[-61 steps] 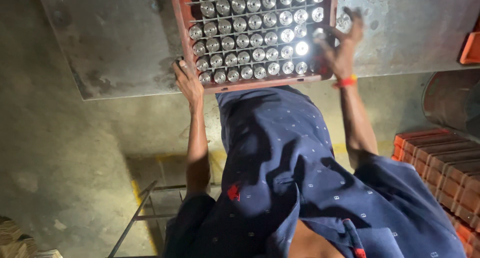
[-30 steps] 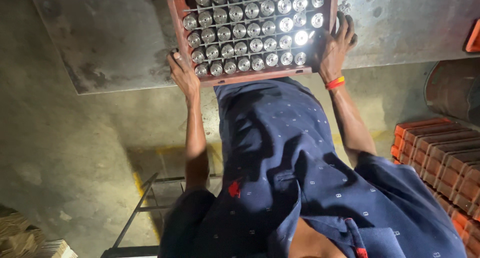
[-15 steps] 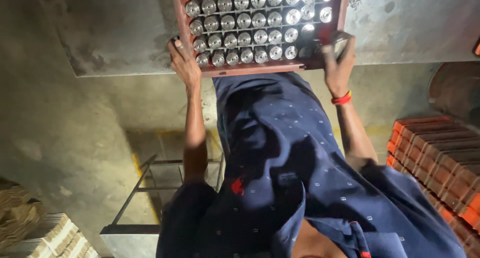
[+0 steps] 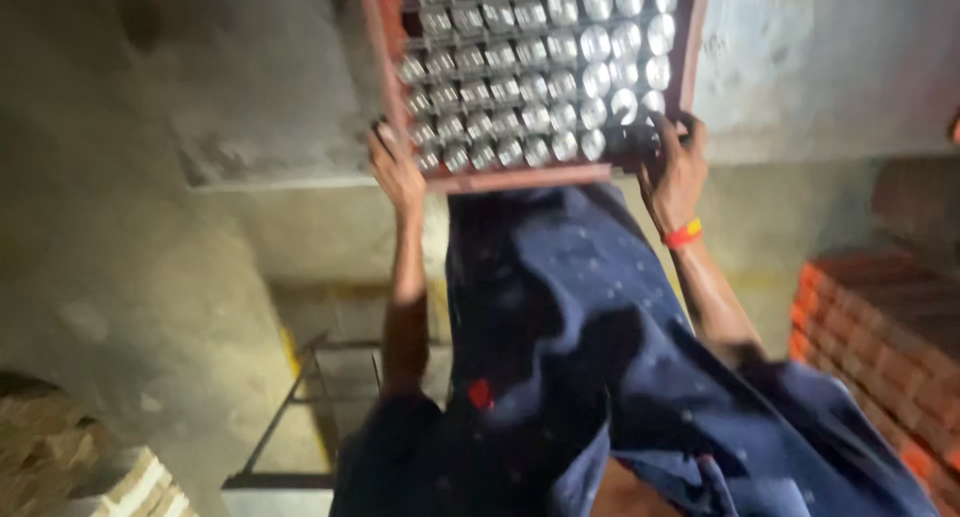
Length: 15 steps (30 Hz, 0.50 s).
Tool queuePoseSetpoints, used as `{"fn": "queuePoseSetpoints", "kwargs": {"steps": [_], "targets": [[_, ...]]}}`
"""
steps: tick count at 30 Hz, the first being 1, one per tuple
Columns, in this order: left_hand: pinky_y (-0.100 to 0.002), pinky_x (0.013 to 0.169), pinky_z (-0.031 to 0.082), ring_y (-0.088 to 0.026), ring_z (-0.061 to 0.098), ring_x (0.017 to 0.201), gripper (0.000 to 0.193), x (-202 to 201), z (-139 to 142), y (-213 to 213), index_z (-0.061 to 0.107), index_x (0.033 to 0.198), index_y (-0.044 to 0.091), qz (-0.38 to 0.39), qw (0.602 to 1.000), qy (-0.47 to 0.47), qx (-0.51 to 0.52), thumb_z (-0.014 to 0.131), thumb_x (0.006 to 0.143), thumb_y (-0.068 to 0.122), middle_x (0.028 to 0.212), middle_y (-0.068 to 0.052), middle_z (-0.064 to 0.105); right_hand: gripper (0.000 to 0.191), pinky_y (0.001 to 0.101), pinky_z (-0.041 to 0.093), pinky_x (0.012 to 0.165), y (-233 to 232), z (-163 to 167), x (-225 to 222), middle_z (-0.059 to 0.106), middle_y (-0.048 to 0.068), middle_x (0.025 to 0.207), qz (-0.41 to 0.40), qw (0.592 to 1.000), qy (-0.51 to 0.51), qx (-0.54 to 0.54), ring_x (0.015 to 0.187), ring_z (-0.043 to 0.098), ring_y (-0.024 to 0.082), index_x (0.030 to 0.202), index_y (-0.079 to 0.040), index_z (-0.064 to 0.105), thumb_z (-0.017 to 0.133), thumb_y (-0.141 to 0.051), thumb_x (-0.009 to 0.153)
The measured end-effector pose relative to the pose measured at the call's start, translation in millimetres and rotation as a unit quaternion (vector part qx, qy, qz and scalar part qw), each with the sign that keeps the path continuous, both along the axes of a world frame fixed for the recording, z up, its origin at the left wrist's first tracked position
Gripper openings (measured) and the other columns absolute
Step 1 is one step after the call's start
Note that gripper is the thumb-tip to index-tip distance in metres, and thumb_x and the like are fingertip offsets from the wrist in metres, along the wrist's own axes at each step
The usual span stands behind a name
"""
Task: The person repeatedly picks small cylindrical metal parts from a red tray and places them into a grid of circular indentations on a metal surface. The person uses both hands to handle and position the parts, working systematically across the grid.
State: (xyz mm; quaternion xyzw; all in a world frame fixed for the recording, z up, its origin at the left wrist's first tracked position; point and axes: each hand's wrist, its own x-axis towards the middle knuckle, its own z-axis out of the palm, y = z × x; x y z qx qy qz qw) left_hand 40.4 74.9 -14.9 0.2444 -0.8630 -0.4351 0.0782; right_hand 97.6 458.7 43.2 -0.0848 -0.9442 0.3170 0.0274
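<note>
A red-framed tray (image 4: 500, 179) filled with several rows of shiny metal cylinders (image 4: 545, 67) rests on a grey slab at the top of the head view. My left hand (image 4: 396, 169) grips the tray's near left corner. My right hand (image 4: 674, 167), with an orange band on the wrist, grips its near right corner. Both arms reach forward over my dark blue dotted garment (image 4: 580, 357).
The grey metal slab (image 4: 230, 87) extends left and right of the tray. A stack of red-orange trays (image 4: 880, 337) stands at the right. A dark metal frame (image 4: 290, 417) lies on the concrete floor below. Pale stacked material (image 4: 130, 482) sits at bottom left.
The tray has slid farther away along the slab, and both hands have followed it while keeping their hold. The view has shifted, so more of the floor at the left shows.
</note>
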Motion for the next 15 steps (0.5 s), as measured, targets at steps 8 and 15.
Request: {"fn": "queuePoseSetpoints", "kwargs": {"steps": [8, 15], "targets": [[-0.054, 0.088, 0.046, -0.05, 0.061, 0.104, 0.052, -9.0, 23.3, 7.7, 0.058, 0.128, -0.003, -0.006, 0.999, -0.018, 0.034, 0.04, 0.109, 0.042, 0.114, -0.031, 0.066, 0.063, 0.0693, 0.023, 0.112, -73.7, -0.3, -147.0, 0.045, 0.028, 0.158, 0.211, 0.963, 0.061, 0.158, 0.141, 0.04, 0.053, 0.162, -0.014, 0.043, 0.055, -0.043, 0.108], [-0.054, 0.105, 0.041, -0.051, 0.051, 0.125, 0.044, -8.6, 39.1, 4.1, 0.049, 0.139, -0.004, -0.048, 0.999, 0.018, 0.018, 0.045, 0.109, 0.028, 0.135, -0.032, 0.054, 0.044, 0.0531, 0.045, 0.112, -117.1, 65.4, -254.8, 0.058, 0.026, 0.139, 0.149, 0.978, 0.134, -0.063, 0.129, 0.056, 0.046, 0.147, 0.0, 0.053, 0.053, -0.033, 0.118]]}}
